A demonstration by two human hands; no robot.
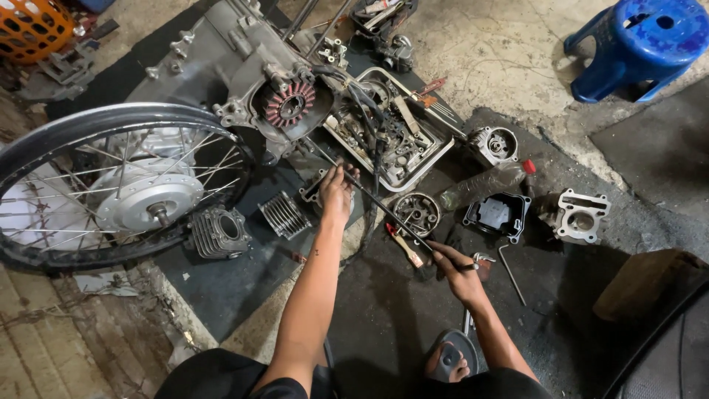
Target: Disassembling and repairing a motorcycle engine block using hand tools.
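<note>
My left hand [336,193] reaches forward and grips the upper part of a long thin black rod [384,210] that runs diagonally from the engine block [244,66] toward me. My right hand [458,270] holds the rod's near end, fingers closed round it. The rod's far tip lies near the red-wound stator [290,103] on the engine case. Just past my left hand sits a small finned metal part [284,216]. A red-handled screwdriver [405,247] lies on the floor between my two hands.
A spoked wheel with hub [118,188] stands left, a finned cylinder [220,233] beside it. A metal tray [443,151] of parts, a plastic bottle [487,185], engine covers [496,214] and a cylinder head [580,218] lie ahead. A blue stool [639,44] stands far right. My sandalled foot [450,362] is below.
</note>
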